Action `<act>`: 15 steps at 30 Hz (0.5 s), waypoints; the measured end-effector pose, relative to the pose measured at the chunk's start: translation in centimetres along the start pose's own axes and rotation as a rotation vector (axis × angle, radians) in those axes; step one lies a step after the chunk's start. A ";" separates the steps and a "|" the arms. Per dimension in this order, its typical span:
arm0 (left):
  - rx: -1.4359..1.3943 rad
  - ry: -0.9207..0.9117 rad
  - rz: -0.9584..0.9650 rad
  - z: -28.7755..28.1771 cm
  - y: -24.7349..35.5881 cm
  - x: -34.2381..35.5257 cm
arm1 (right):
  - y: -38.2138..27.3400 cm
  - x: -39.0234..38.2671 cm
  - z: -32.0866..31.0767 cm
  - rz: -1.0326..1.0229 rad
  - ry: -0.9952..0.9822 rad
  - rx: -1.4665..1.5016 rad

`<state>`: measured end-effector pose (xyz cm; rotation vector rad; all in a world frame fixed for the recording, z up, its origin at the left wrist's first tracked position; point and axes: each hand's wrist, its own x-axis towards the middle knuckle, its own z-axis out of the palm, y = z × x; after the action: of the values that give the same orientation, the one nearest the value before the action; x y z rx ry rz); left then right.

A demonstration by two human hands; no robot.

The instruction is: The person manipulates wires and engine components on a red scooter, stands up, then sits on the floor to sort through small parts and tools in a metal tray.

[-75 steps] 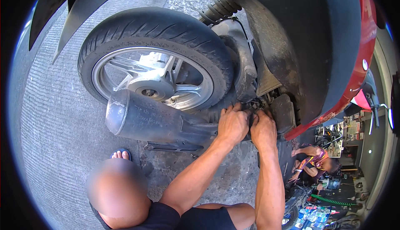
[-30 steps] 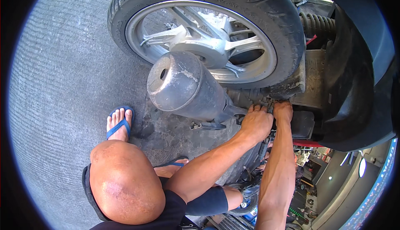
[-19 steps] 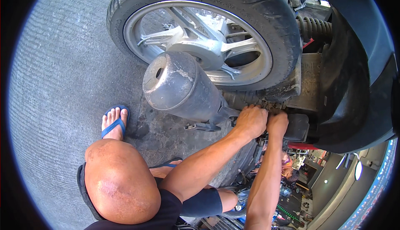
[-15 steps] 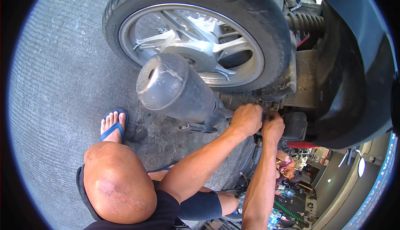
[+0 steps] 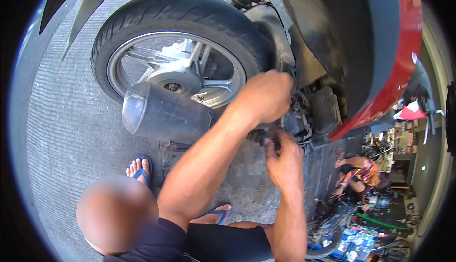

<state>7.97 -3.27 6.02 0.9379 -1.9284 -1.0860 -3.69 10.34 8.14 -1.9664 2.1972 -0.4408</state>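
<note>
Beside the engine area of a motorbike, my left hand reaches past the muffler with its fingers curled. Its back faces up, and whatever it grips is hidden beneath it. Just below it, my right hand pinches at a small dark part near the muffler's inner end. The thumb and fingers are closed there, but the part is too dark to name. Left of both hands lies the grey muffler, in front of the silver-spoked rear wheel. A dark box-shaped cover is just right of my hands.
A red body panel and black fender curve over the right side. My sandalled foot rests on the concrete. Another person crouches farther right, near a green coiled hose and scattered tools.
The view has shifted, bringing more of the red panel into sight. My hands were close together and are now farther apart, the left one above the right.
</note>
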 end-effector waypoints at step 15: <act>1.252 -0.876 0.642 5.4 3.4 9.2 | 3.4 2.3 8.9 0.449 0.496 1.505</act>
<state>-1.83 -7.77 9.13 0.2372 -3.3791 0.3193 -4.42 7.37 -1.14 -0.5502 1.4151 -1.8591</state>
